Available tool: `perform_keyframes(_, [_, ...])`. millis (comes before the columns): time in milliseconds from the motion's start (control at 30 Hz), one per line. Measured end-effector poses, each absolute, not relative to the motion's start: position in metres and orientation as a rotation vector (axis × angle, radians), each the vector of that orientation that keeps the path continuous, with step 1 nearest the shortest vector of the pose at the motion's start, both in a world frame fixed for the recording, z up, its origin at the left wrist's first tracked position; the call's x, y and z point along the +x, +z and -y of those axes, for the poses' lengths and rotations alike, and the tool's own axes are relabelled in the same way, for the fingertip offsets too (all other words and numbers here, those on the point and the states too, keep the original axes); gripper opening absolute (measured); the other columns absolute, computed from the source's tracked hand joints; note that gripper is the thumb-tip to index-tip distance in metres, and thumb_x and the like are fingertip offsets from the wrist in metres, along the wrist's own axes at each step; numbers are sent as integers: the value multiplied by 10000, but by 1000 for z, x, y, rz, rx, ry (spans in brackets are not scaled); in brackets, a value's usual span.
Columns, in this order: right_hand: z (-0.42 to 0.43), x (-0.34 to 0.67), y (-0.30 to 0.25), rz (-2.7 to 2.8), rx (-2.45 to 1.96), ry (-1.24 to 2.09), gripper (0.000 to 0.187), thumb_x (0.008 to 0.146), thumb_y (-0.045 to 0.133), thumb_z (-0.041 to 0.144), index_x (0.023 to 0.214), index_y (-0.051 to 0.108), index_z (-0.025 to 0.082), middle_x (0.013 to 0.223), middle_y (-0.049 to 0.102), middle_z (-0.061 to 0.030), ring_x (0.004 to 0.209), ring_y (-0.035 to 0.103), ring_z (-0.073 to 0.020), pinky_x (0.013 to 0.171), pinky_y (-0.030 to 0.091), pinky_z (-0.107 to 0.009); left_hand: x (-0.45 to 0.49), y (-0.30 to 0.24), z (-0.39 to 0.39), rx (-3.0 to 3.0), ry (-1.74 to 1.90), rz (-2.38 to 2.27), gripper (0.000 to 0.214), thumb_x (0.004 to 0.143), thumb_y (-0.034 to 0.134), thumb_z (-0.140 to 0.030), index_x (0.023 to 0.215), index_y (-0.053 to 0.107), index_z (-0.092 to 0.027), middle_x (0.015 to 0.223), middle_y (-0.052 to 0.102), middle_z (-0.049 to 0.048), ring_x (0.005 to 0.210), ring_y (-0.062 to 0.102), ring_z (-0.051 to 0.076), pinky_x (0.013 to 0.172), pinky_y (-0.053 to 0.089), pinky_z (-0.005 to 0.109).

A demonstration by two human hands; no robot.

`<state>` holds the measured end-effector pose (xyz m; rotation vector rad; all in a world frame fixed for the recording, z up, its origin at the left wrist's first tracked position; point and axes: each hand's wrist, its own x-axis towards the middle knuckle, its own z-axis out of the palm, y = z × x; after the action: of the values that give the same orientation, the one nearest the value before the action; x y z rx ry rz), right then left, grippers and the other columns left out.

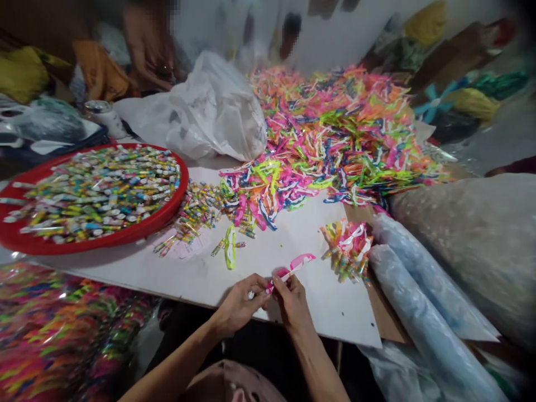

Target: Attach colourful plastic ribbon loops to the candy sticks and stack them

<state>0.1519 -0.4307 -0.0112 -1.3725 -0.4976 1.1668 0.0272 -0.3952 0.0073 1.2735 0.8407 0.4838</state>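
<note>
Both hands meet over the near edge of the white board. My right hand (293, 298) pinches a bright pink-and-white plastic piece (302, 261), whose far end sticks out beyond the fingers. My left hand (243, 301) is closed at the piece's near end, with a small whitish bit showing between its fingers; exactly what it grips is partly hidden. Left of the hands, a yellow-green piece (230, 248) lies with small printed tubes beside it. To the right sits a small heap of pink and orange pieces with tubes (347, 248).
A red basin (183, 187) full of small printed tubes stands at left. Behind are a large heap of colourful plastic pieces (335, 128) and a white plastic bag (209, 111). Rolled clear plastic (419, 301) lies along the right. Another person's arm (146, 61) shows behind.
</note>
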Motion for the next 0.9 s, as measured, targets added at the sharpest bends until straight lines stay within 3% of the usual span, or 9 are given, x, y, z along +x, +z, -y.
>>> perform_keyframes(133, [430, 219, -1, 692, -1631, 1018, 424, 629, 713, 548, 766, 588, 167, 545, 531, 33, 510, 485, -127, 501, 378, -250, 36, 8, 386, 1196, 529, -907, 303, 768, 638, -383, 976, 579, -172, 718, 578, -26, 529, 458, 63, 490, 334, 188])
perform_keyframes(233, [420, 298, 34, 836, -2040, 615, 465, 675, 658, 538, 916, 598, 145, 612, 602, -32, 572, 574, -205, 540, 426, -305, 25, 11, 372, 893, 642, -959, 423, 756, 647, -461, 1053, 548, -175, 775, 567, -19, 459, 391, 30, 421, 254, 180])
perform_keyframes(300, [400, 318, 52, 990, -2366, 152, 428, 744, 606, 486, 949, 611, 110, 705, 643, -119, 698, 627, -273, 608, 446, -350, 16, 14, 367, 616, 739, -959, 494, 731, 676, -474, 1093, 515, -179, 862, 580, 12, 533, 491, 47, 454, 313, 178])
perform_keyframes(367, [368, 296, 53, 1290, -2446, 5, 341, 826, 530, 395, 977, 623, 104, 875, 667, -183, 846, 636, -288, 702, 462, -364, 13, 16, 367, 458, 768, -931, 648, 647, 768, -399, 1179, 458, -195, 958, 592, 42, 697, 603, 111, 570, 425, 217])
perform_keyframes(433, [326, 244, 41, 1616, -2288, 103, 288, 850, 497, 259, 1098, 593, 150, 1102, 637, -157, 987, 604, -229, 796, 457, -305, 15, 19, 370, 475, 740, -900, 824, 569, 826, -314, 1258, 391, -191, 973, 612, 64, 800, 640, 174, 665, 462, 271])
perform_keyframes(533, [271, 174, 23, 1864, -2270, 226, 304, 782, 545, 138, 1083, 587, 140, 1115, 619, -151, 1005, 587, -223, 774, 448, -272, 20, 24, 368, 657, 699, -924, 820, 543, 835, -302, 1232, 418, -145, 896, 653, 78, 742, 645, 187, 660, 449, 288])
perform_keyframes(667, [262, 167, 19, 1672, -2293, 403, 187, 797, 529, 142, 964, 609, 120, 949, 648, -141, 870, 608, -213, 719, 433, -280, 14, 24, 352, 794, 756, -1017, 575, 569, 809, -301, 1060, 563, -130, 925, 678, 93, 728, 630, 160, 680, 432, 282])
perform_keyframes(767, [300, 186, 25, 1454, -1919, 687, 120, 810, 549, 263, 834, 595, 155, 741, 629, -42, 684, 578, -160, 626, 422, -252, 12, 15, 343, 772, 832, -975, 511, 603, 788, -333, 1030, 590, -136, 865, 683, 71, 702, 596, 129, 645, 403, 252])
perform_keyframes(900, [354, 180, 25, 1160, -1511, 903, 160, 739, 629, 324, 756, 574, 176, 648, 577, 27, 595, 523, -119, 557, 403, -224, 21, 2, 342, 835, 890, -916, 374, 681, 739, -399, 922, 623, -138, 763, 662, 35, 606, 516, 82, 580, 360, 221])
